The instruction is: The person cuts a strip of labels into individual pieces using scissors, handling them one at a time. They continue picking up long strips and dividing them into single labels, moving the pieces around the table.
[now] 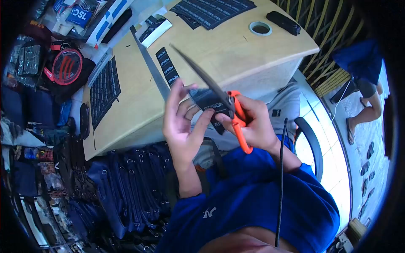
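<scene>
Black labels printed EPSON are pinched in my left hand, the thumb pressed on the near side and the fingers behind. My right hand is closed around the orange handles of a pair of scissors. The long dark blades point up and left, and they overlap the labels in this view. A lower piece of label hangs near the right fingertips. Just past my left fingertips, a strip of EPSON labels lies on the wooden table, beside a metal ruler.
Label sheets lie at the table's back and another sheet at its left. A small white box, a tape roll and a black pouch rest there too. Navy bags are stacked below. A person is at right.
</scene>
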Action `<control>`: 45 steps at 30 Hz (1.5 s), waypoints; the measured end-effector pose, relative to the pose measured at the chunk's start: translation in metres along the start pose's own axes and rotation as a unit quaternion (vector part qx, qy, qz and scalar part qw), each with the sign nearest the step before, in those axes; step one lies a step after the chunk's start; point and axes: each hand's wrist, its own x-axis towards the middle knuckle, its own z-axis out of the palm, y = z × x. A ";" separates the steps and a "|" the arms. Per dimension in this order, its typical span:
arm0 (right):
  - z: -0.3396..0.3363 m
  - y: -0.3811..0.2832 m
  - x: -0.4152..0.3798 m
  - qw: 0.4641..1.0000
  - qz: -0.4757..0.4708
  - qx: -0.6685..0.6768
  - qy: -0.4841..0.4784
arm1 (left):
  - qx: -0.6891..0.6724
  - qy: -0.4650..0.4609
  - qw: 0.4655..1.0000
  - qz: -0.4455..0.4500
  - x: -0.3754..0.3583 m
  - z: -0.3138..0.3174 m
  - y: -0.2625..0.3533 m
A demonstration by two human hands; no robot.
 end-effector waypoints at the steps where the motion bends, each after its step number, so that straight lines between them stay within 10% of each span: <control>1: 0.001 0.001 -0.001 1.000 0.012 0.023 0.003 | -0.145 0.070 0.982 -0.099 -0.004 0.005 0.005; 6: 0.008 0.003 0.000 0.999 -0.030 0.011 0.035 | -0.250 0.043 0.944 -0.210 -0.032 0.003 -0.018; 27: -0.021 0.027 -0.035 0.980 0.050 0.133 -0.138 | -0.181 -0.023 0.974 -0.132 -0.019 -0.018 -0.008; 45: -0.101 0.013 -0.028 0.929 0.088 -0.086 -0.349 | -0.101 -0.218 0.952 -0.192 0.000 -0.037 -0.013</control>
